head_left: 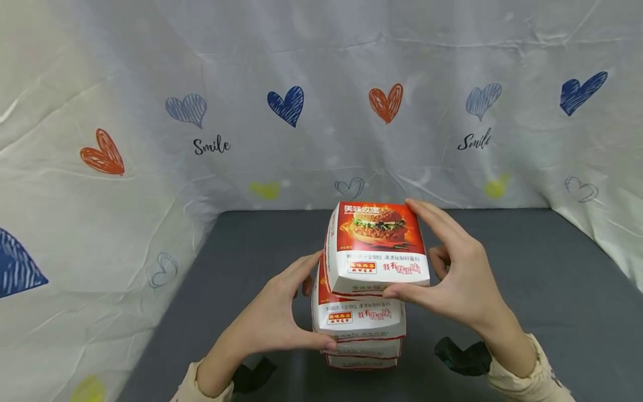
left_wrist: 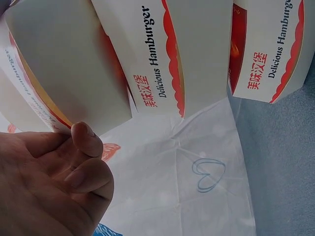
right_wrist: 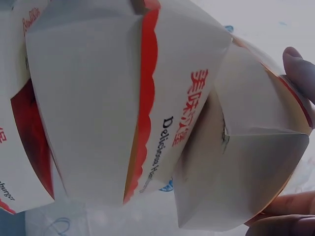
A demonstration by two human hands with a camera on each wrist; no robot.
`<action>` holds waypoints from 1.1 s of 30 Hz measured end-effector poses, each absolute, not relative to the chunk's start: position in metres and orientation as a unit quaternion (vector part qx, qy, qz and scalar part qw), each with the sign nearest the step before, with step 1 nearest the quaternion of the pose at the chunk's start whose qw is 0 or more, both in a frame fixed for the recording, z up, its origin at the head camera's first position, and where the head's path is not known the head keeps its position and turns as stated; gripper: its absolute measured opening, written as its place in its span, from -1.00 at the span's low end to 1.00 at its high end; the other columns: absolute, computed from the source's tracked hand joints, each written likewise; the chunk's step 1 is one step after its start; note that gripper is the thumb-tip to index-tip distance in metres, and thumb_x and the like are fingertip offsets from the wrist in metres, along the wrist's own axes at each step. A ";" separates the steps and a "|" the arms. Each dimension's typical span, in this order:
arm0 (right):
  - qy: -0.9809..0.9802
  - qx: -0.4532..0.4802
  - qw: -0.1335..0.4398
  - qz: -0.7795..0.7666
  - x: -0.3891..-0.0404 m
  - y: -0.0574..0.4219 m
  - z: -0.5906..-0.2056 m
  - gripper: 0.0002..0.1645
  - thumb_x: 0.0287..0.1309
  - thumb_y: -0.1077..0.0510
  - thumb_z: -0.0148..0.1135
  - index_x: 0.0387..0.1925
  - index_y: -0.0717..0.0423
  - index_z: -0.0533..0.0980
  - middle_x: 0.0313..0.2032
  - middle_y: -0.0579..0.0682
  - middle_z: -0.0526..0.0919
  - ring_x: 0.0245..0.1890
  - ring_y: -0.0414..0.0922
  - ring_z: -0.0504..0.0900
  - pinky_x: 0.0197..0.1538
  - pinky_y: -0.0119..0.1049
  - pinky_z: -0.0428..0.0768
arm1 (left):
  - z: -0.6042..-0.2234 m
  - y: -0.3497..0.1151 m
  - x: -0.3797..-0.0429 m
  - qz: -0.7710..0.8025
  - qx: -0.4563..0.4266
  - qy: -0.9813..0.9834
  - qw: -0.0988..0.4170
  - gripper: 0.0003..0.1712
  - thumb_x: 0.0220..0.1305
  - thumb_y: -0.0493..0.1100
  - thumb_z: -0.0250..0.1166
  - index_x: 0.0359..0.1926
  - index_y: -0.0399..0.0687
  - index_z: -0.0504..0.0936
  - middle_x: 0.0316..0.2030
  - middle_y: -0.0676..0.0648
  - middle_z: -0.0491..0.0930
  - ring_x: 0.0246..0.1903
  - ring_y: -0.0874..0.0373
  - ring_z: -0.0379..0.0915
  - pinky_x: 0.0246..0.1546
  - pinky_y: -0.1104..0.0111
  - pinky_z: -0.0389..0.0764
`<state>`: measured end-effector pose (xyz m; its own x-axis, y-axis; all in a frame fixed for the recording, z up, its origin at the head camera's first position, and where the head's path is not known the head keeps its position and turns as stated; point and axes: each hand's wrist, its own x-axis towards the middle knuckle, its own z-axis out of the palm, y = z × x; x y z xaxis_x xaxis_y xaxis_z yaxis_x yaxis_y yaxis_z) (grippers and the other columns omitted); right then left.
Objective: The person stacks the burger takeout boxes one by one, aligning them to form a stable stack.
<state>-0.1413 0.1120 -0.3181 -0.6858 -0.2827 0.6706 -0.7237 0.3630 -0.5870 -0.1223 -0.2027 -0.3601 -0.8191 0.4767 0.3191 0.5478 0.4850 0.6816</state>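
Several red-and-white cardboard hamburger boxes form a stack in the middle of the head view. My right hand grips the top hamburger box, thumb at the near edge and fingers at the far right edge. That box sits turned and shifted right over the second hamburger box; the right wrist view shows it tilted against the box below. My left hand holds the second box around its left side, thumb along the near seam, other fingers mostly hidden behind. Another box stands at the stack's foot in the left wrist view.
The stack stands on a dark grey table. Behind and to the left hangs a white cloth printed with hearts and "Smile". Black straps show by both wrists, next to cream sleeves.
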 end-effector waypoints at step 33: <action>-0.781 0.348 0.199 0.478 -0.139 0.097 -0.314 0.33 -0.11 -0.58 0.50 0.59 -0.06 0.32 0.49 0.00 0.40 -0.77 -0.37 0.15 -0.67 -0.42 0.28 | -0.360 -0.199 -0.124 -0.392 -0.292 -0.871 0.056 0.26 -0.24 0.27 0.80 0.52 0.52 0.34 0.35 0.30 0.44 0.04 0.19 0.30 -0.13 0.23 0.51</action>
